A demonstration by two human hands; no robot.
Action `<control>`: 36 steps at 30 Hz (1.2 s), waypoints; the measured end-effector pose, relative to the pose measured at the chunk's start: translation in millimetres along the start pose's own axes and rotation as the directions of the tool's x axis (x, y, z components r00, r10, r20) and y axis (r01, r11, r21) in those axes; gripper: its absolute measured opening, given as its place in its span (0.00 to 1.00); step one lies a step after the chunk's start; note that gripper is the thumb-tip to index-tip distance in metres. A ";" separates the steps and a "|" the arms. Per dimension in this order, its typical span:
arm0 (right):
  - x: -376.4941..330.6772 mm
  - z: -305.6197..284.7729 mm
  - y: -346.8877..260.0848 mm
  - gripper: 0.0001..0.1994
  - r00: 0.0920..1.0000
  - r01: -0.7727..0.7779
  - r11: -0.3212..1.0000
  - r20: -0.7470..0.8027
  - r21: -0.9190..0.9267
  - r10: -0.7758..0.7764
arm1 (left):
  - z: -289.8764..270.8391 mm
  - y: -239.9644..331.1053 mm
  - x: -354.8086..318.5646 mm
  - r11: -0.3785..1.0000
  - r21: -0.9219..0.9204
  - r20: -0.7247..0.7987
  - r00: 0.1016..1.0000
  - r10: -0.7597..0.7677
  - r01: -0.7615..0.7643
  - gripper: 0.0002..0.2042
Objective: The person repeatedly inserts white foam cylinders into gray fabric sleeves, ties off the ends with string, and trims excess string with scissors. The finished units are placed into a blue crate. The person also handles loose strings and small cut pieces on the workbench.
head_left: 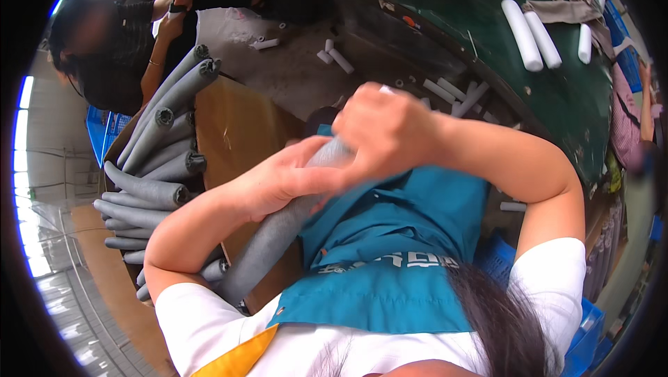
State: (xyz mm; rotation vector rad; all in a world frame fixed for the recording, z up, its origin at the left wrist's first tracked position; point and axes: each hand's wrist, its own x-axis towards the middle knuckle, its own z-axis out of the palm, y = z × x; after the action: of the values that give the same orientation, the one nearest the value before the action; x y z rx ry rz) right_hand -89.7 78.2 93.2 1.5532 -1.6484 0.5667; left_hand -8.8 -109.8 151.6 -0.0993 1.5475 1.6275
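A long grey foam tube [268,241] runs slantwise across my lap, over a teal apron [396,238]. My left hand [278,181] wraps around the tube's upper part. My right hand [386,130] is closed over the tube's top end, just above the left hand, and is blurred. The tube's lower end reaches down toward my left elbow. What the right hand's fingers do at the tube's tip is hidden.
A brown cardboard box [233,123] at my left holds several grey foam tubes [163,147]. A green table [557,91] at upper right carries white foam cylinders [532,36]. Short white pieces [334,57] lie on the floor. One person [118,43] sits at upper left, another [633,119] at the right edge.
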 end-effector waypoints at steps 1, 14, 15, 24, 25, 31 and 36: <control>-7.5 -11.7 1.1 0.23 0.995 -0.083 0.996 0.054 -0.036 0.085 | 6.0 5.9 -3.3 0.999 0.038 -0.040 0.999 -0.001 0.002 0.28; -50.8 -116.3 0.3 0.14 0.617 -0.751 0.348 0.408 0.562 0.673 | 36.9 20.7 -45.0 0.975 0.168 -0.007 0.989 -0.150 0.149 0.30; -43.3 -110.2 -9.8 0.19 0.655 -0.675 0.128 0.510 0.727 0.558 | 43.0 20.2 -41.6 0.976 0.160 0.025 0.988 -0.155 0.149 0.29; -56.2 -90.5 -50.5 0.08 0.552 -0.552 -0.206 0.539 0.808 0.637 | 41.9 -12.8 -40.3 0.617 0.773 0.091 0.988 0.124 -0.149 0.36; -57.1 -90.3 -51.5 0.08 0.544 -0.533 -0.246 0.551 0.809 0.632 | 46.2 -15.1 -39.8 0.547 0.820 0.086 0.981 0.172 -0.168 0.37; -52.9 -93.6 -82.6 0.09 0.514 -0.539 -0.215 0.521 0.814 0.682 | 53.4 -21.0 -34.0 0.411 0.892 0.046 0.943 0.330 -0.187 0.40; -61.1 -64.4 -97.0 0.06 0.475 -0.584 -0.276 0.597 0.763 0.647 | 66.0 -22.9 -28.8 0.436 0.896 -0.002 0.982 0.189 -0.082 0.37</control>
State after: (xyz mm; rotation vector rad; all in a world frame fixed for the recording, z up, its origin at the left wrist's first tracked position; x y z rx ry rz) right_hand 16.1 150.9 65.0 1.0072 -2.0735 2.7907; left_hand 55.2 -72.1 165.6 0.5563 2.3674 0.6857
